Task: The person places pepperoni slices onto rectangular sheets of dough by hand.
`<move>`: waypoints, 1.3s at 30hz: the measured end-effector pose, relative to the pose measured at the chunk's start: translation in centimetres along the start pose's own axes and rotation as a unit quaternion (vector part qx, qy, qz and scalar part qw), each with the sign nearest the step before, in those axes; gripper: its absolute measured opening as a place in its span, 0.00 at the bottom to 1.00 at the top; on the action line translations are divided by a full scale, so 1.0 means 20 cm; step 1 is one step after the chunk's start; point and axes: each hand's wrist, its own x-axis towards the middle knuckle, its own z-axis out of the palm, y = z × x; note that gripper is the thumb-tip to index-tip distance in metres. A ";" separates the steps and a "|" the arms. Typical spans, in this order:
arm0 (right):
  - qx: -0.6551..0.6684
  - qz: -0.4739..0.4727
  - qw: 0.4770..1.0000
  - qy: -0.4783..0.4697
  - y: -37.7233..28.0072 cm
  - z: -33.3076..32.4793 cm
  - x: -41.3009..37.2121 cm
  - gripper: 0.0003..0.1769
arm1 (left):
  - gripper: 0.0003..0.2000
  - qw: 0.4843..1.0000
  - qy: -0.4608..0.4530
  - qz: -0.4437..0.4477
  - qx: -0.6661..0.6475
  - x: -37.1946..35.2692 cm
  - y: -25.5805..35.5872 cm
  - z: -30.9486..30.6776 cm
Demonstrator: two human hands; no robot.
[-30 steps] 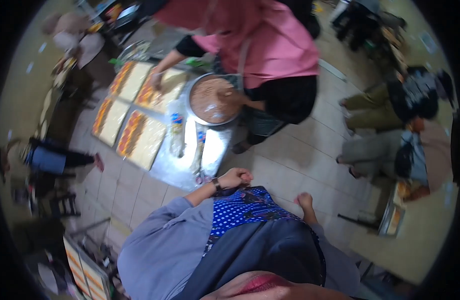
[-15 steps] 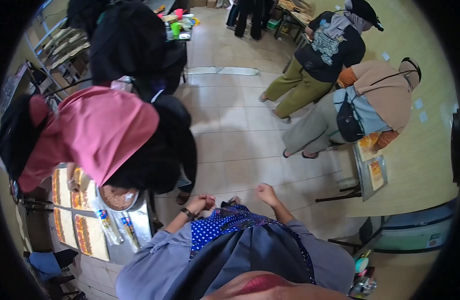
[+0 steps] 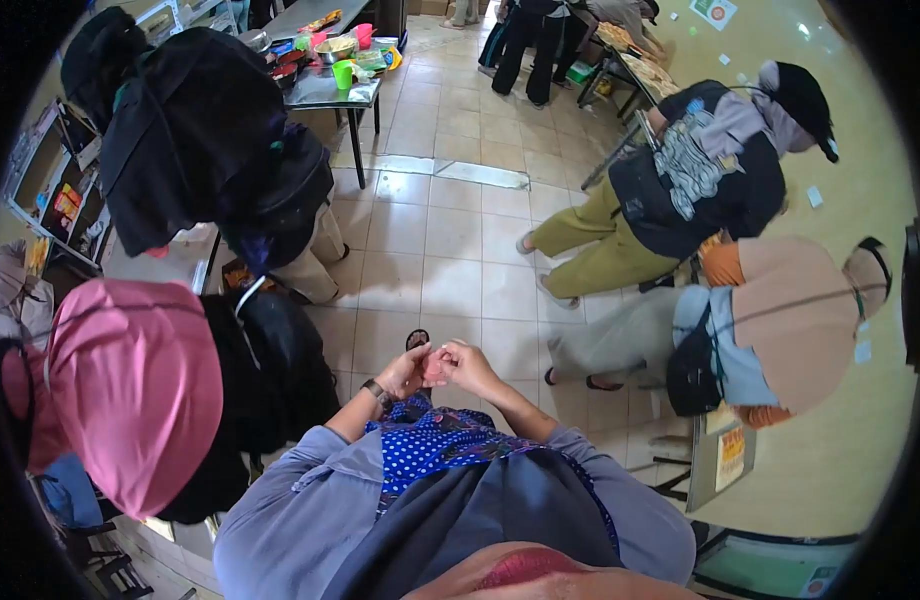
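Observation:
My left hand (image 3: 404,373) and my right hand (image 3: 470,368) meet in front of my waist, above the tiled floor. The left one is curled, with a dark watch (image 3: 377,392) on its wrist. My right fingers are pinched together against the left fingers. A small pinkish patch (image 3: 437,367) shows between them; whether it is a held thing or part of a hand I cannot make out. Below the hands lies my blue dotted garment (image 3: 420,450).
A person in pink (image 3: 140,390) and one in black (image 3: 195,140) bend at the left. Two people stand at the right, one in a tan top (image 3: 795,320), beside a tray table (image 3: 720,460). Farther off, a table (image 3: 340,95) bears bowls and a green cup (image 3: 342,74).
My hands were apart and have come together, the right moving left toward the other. The view has shifted forward along the aisle, and the filled pastry sheets at the left are now mostly hidden.

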 end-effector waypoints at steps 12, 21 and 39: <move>0.161 0.096 0.975 0.123 0.21 -0.97 1.43 0.08 | 0.11 0.999 -0.022 0.008 0.046 1.07 1.45 0.21; -0.193 0.263 0.937 0.125 1.47 -1.78 1.72 0.13 | 0.11 0.998 0.033 0.045 0.026 1.89 2.28 0.08; -0.263 0.018 0.965 0.011 1.42 -2.89 5.41 0.11 | 0.17 0.967 0.070 0.217 -0.114 3.13 4.11 -0.03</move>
